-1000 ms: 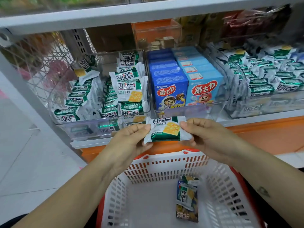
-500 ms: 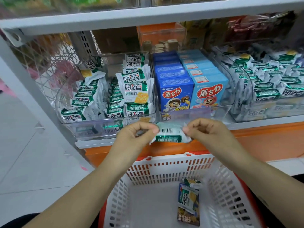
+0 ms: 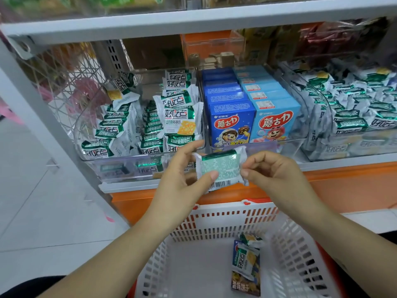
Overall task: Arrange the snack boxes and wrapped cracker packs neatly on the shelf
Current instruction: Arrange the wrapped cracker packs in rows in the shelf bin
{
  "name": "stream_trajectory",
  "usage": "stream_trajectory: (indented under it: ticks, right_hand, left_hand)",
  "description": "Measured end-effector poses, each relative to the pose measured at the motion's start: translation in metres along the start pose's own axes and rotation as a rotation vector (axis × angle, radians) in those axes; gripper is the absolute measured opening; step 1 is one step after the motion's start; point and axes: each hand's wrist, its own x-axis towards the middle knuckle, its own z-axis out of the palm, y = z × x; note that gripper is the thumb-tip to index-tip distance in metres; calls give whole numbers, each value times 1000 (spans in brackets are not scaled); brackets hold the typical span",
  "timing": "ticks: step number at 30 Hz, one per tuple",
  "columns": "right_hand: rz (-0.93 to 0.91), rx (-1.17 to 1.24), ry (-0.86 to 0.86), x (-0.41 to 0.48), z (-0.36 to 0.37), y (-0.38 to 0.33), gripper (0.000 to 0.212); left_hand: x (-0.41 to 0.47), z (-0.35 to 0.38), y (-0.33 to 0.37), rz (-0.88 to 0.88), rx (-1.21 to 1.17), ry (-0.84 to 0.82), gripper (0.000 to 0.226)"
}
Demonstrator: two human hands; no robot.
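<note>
A green-and-white wrapped cracker pack (image 3: 223,166) is held in front of the shelf edge, its printed back and barcode facing me. My left hand (image 3: 184,175) grips its left side with thumb on the face, and my right hand (image 3: 272,171) pinches its right edge. Behind it a clear bin (image 3: 120,166) holds rows of the same cracker packs (image 3: 171,119). The middle bin carries dark blue snack boxes (image 3: 231,125) and light blue snack boxes (image 3: 275,123) standing in rows.
A third clear bin (image 3: 348,147) at the right is filled with more cracker packs. Below my hands sits a white slotted basket (image 3: 225,218) with a few snack packs (image 3: 246,265) in it. An upper shelf board (image 3: 193,20) overhangs the bins. Pale floor tiles lie at the left.
The pack has been turned over between my hands: its front with the cracker picture faced me, now its back and barcode do. Both hands rose slightly toward the shelf.
</note>
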Motion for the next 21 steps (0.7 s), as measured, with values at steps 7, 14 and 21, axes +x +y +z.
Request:
stream_trajectory:
  ticks: [7, 14, 21]
  right_hand:
    - [-564, -573, -62, -1, -3, -18, 33]
    - [-516, -512, 9, 8, 24, -59, 19]
    - [-429, -536, -24, 35, 71, -90, 37]
  left_hand:
    - [15, -13, 3, -204, -169, -38, 22]
    - [10, -44, 25, -140, -265, -156, 43]
    - [16, -85, 31, -43, -34, 105, 28]
